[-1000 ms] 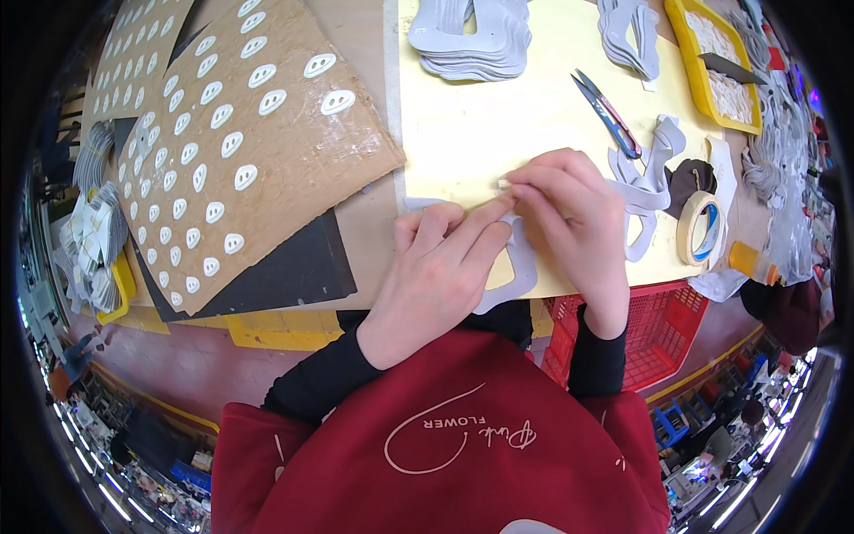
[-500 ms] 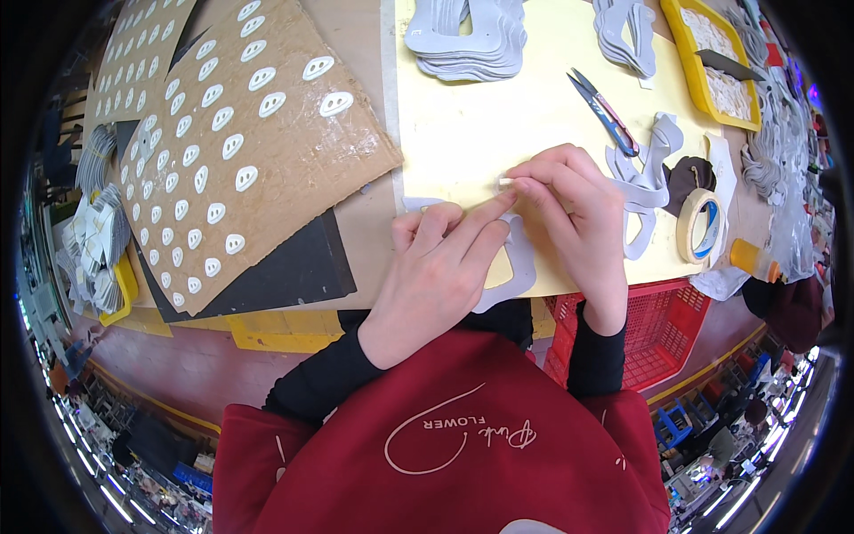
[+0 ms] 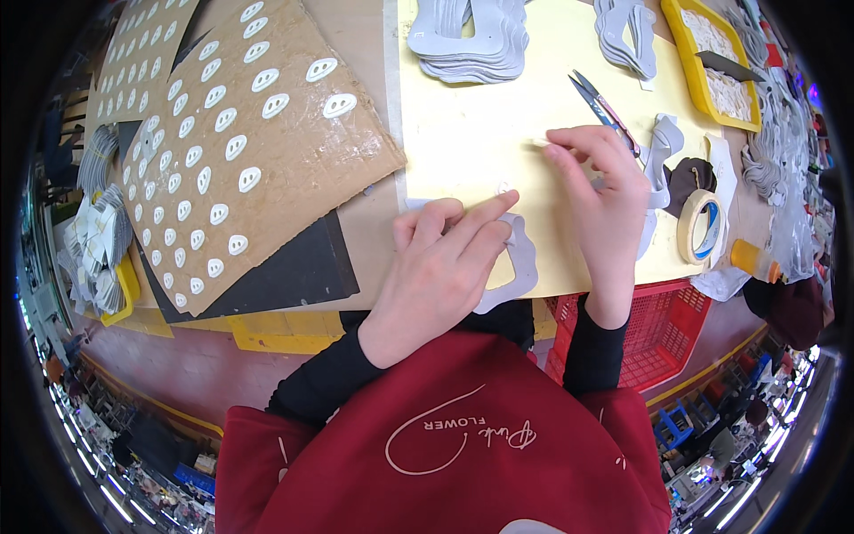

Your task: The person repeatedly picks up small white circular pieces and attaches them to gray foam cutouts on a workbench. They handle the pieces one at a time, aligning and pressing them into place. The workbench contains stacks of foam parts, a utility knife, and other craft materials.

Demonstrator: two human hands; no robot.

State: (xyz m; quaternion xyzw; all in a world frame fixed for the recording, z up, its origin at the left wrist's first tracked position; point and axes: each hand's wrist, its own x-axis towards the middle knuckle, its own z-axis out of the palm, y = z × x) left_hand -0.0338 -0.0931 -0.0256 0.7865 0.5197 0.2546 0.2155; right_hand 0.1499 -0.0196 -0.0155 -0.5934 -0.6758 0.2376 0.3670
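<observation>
My left hand (image 3: 440, 267) lies over a grey frame-shaped cut-out (image 3: 514, 280), its index finger stretched out and the others bent on top. Much of the cut-out is hidden under that hand. Just beyond the index fingertip is a small whitish piece (image 3: 503, 188), too faint to name. My right hand (image 3: 605, 196) is closed in a pinch, raised over the yellow sheet (image 3: 463, 133). Between its thumb and forefinger sticks out a small white strip-like piece (image 3: 539, 141). Thread snips (image 3: 600, 105) lie just behind the right hand.
Brown cardboard (image 3: 294, 151) bearing rows of white oval pieces covers the left. Stacks of grey cut-outs (image 3: 471, 53) stand at the back. To the right are a tape roll (image 3: 700, 225), an orange-capped bottle (image 3: 754, 260) and a yellow tray (image 3: 756, 111). A red crate (image 3: 663, 334) sits below the table edge.
My right hand has moved away from the left fingertips, rightward and slightly farther back, with the small white piece in its pinch. The left hand has stayed in place.
</observation>
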